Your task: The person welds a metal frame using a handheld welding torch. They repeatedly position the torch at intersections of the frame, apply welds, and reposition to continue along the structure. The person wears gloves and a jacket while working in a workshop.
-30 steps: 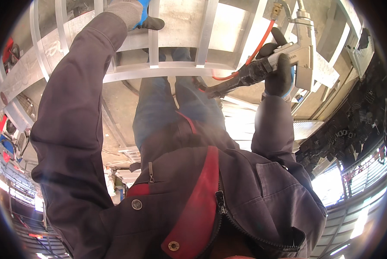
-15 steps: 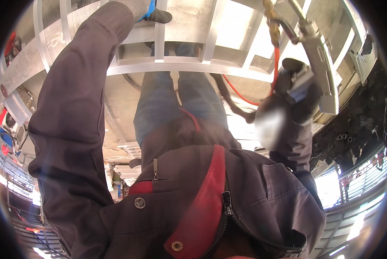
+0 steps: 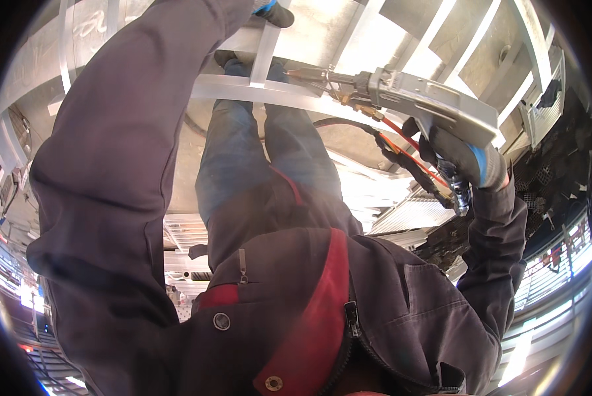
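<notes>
In my right hand (image 3: 464, 158), in a grey glove with a blue cuff, is a grey pistol-grip tool (image 3: 434, 102), fingers wrapped round its grip. Its long tapered nose points left, over the near rail of a pale metal frame (image 3: 292, 96). Brass fittings and red hoses (image 3: 408, 135) hang below the tool, next to a dark sleeved cable (image 3: 411, 168). At the top edge, my left hand (image 3: 277, 14), gloved too, lies beside an upright bar (image 3: 268, 41) of the frame. Most of that hand is cut off, so its grip does not show.
My legs (image 3: 233, 142) stand at the frame's near rail. Light metal bars cross the floor beyond it. A dark heap of small metal pieces (image 3: 546, 178) lies at the right. Behind me is a ribbed metal grating (image 3: 408, 216).
The tool has swung from pointing upward at the right to pointing left across the frame. My right hand has moved slightly right and lower. The left arm has shifted a little rightward in view.
</notes>
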{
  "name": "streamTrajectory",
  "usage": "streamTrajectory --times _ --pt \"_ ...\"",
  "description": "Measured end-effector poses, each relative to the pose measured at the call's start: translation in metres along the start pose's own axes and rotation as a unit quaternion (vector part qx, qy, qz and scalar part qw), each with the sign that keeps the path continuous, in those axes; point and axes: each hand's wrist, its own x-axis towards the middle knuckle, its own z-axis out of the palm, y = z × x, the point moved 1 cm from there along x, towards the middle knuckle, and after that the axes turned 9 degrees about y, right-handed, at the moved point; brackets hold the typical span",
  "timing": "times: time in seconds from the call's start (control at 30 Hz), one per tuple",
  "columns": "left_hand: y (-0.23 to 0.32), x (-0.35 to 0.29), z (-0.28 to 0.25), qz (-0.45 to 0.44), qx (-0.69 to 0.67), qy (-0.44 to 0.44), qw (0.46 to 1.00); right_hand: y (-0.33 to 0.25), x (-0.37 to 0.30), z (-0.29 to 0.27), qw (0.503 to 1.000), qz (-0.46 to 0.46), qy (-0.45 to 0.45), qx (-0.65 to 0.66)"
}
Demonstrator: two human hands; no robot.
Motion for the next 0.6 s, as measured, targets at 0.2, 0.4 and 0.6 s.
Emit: streamTrajectory --times 0.2,0.4,0.6 --pt "-0.010 0.003 0.003 0.014 -0.020 -0.006 1.000 0.016 0.045 0.001 0.984 -0.176 -0.013 0.022" --pt "-0.012 0.004 0.007 0.009 -0.011 -0.012 1.000 0.026 0.071 0.000 1.000 -0.027 0.001 0.015" --pt "-0.013 0.003 0.006 0.008 0.000 -0.004 1.000 0.026 0.086 0.014 0.997 -0.083 0.007 0.010"
